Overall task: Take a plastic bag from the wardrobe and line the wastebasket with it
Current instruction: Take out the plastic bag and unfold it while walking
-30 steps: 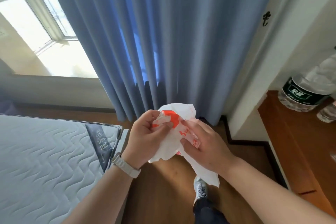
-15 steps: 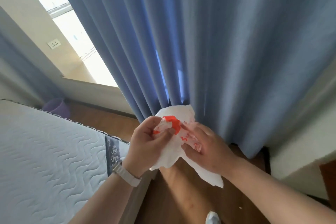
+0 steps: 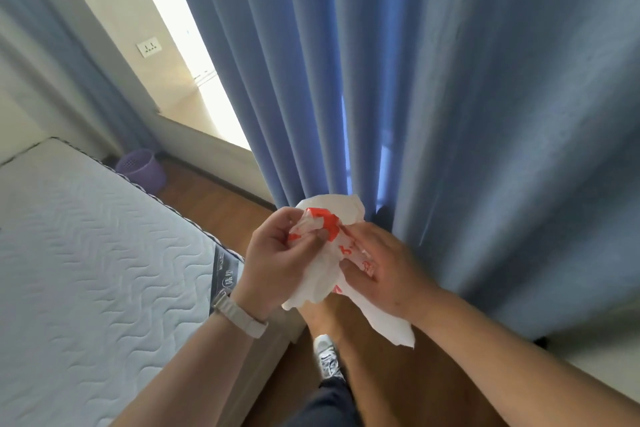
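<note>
Head view: wastebasket (image 3: 140, 170) partly behind mattress (image 3: 86, 253)

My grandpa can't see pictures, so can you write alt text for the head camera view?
A person's left hand and right hand pinch a crumpled white plastic bag with red print, in front of a blue curtain. A white mattress lies to the left, and a purple wastebasket stands on the wooden floor beyond it.

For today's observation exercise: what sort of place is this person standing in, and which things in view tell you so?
Most likely a bedroom: a quilted mattress fills the left, long blue curtains hang beside a window, and a purple wastebasket stands on the wood floor beyond it.
</note>
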`<state>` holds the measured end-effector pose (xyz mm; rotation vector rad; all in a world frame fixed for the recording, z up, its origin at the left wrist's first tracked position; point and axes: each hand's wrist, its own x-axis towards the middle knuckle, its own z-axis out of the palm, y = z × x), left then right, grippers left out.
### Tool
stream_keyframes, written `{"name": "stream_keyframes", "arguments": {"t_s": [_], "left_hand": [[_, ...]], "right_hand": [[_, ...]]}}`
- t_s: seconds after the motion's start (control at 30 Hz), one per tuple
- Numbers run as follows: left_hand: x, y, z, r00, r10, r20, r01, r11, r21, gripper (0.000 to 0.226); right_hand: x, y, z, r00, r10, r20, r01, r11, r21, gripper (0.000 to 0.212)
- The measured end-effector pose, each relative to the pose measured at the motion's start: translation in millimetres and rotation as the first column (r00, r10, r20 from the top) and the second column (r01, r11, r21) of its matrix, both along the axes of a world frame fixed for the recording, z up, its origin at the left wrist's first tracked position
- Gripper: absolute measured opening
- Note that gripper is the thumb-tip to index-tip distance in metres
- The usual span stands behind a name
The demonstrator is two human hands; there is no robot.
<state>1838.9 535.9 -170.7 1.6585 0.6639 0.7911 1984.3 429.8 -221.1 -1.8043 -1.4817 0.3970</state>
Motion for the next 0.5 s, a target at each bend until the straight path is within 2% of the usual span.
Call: {"name": "stream_keyframes", "arguments": {"t_s": [0.1, 0.2, 0.5], "left_hand": [[6.8, 37.7, -7.4, 0.998, 0.039, 0.040, -0.038, 0.999, -0.024, 0.015], [15.4, 81.2, -12.8, 0.992, 0.086, 0.088, -0.081, 0.995, -0.061, 0.006], [9.8, 237.7, -17.7, 0.969, 0.218, 0.120, -0.210, 0.975, -0.074, 0.009]], "right_hand": [[10.1, 39.8, -0.5, 1.000, 0.018, 0.012, -0.018, 1.000, -0.018, 0.034], [19.2, 88.5, 1.2, 0.998, 0.033, 0.050, -0.031, 0.998, -0.049, 0.034], [27.9, 259.2, 12.8, 0.974, 0.177, 0.139, -0.169, 0.983, -0.071, 0.026]]}}
